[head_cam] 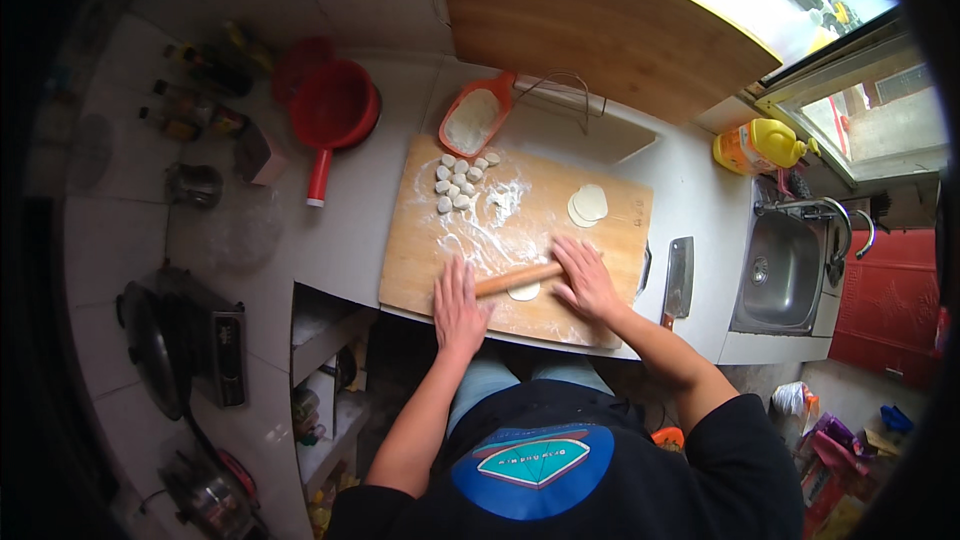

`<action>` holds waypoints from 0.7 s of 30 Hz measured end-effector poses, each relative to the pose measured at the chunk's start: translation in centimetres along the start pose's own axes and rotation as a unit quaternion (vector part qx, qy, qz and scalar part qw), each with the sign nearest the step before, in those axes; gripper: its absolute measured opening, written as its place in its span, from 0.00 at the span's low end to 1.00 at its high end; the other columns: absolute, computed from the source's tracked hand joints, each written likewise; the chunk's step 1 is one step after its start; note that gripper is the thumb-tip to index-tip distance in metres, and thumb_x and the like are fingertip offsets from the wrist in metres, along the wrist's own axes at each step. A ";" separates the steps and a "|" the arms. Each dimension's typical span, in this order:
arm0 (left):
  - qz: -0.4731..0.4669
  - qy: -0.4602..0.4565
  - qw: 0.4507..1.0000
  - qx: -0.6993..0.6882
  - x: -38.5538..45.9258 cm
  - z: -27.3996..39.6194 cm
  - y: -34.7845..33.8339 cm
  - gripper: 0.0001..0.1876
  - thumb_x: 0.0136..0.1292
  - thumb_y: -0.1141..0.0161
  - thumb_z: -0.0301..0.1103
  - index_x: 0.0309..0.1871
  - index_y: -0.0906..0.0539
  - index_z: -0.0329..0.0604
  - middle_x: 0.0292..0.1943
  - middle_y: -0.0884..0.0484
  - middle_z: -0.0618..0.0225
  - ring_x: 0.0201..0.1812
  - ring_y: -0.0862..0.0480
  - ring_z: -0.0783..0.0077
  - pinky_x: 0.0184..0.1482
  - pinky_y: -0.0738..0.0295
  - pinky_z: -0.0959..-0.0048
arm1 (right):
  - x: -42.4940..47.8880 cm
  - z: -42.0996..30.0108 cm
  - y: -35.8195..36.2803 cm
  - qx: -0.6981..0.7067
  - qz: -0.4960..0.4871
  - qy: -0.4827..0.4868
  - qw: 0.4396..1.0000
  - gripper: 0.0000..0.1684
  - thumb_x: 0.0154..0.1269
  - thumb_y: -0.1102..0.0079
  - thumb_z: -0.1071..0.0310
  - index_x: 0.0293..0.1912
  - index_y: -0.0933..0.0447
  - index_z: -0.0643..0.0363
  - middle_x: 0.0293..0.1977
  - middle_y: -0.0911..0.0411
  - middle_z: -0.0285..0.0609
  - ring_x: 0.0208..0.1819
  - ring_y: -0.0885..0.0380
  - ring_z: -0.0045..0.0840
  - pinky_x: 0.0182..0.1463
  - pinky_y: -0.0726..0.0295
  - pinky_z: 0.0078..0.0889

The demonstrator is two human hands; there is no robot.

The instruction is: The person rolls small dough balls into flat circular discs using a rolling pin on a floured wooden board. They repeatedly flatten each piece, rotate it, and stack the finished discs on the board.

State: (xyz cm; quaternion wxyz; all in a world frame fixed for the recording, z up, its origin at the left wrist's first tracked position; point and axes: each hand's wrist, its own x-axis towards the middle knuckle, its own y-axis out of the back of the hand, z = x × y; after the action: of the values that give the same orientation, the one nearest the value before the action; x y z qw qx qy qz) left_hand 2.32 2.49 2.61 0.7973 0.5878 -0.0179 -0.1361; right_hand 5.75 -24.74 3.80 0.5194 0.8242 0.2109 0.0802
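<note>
A wooden rolling pin [517,280] lies slantwise over a small round of dough [524,292] at the near side of a floured wooden board [405,255]. On the pin's left end rests my left hand [459,305], its fingers stretched forward. My right hand [583,277] presses the other end, fingers likewise extended. Several small dough pieces [459,181] sit at the board's far left, beside a patch of loose flour [504,201]. Toward the far right, two flat dough wrappers [589,205] overlap. An orange scoop [472,120] filled with flour touches the board's far edge.
A cleaver [679,277] lies right of the board, before a steel sink [780,270] with a tap. Red plastic ladle [335,105] and bottles [199,109] stand left. A yellow jug [757,146] is by the window. At left stands an induction cooker [227,349].
</note>
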 end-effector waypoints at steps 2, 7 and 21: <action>-0.055 -0.021 0.998 -0.024 -3.1 0.1 -0.4 0.47 0.59 0.35 0.52 0.76 0.43 0.41 0.78 0.53 0.53 0.78 0.52 0.53 0.77 0.56 0.53 | -5.5 1.2 -1.4 -0.009 -0.019 0.032 0.999 0.41 0.66 0.48 0.46 0.71 0.42 0.58 0.72 0.42 0.49 0.75 0.47 0.40 0.77 0.52 0.47; 0.019 0.017 1.000 0.001 0.1 -0.3 -1.5 0.47 0.58 0.34 0.54 0.75 0.42 0.41 0.78 0.52 0.53 0.78 0.51 0.50 0.77 0.57 0.52 | 0.6 -1.6 0.3 -0.061 -0.025 0.039 0.997 0.41 0.67 0.47 0.47 0.72 0.43 0.58 0.73 0.44 0.46 0.75 0.46 0.38 0.77 0.51 0.47; -0.019 -0.001 1.000 -0.015 -6.9 3.1 -2.5 0.46 0.60 0.37 0.55 0.75 0.41 0.42 0.77 0.50 0.52 0.77 0.49 0.47 0.76 0.57 0.46 | -3.0 2.2 1.8 -0.025 -0.087 0.105 0.990 0.40 0.69 0.52 0.42 0.72 0.42 0.53 0.73 0.42 0.43 0.76 0.47 0.38 0.76 0.50 0.50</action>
State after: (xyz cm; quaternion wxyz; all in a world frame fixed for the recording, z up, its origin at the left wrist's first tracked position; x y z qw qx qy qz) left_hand -5.37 0.53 2.16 0.8030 0.5761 -0.0053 -0.1523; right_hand 4.29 -28.56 4.72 0.5197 0.7765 0.3332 0.1262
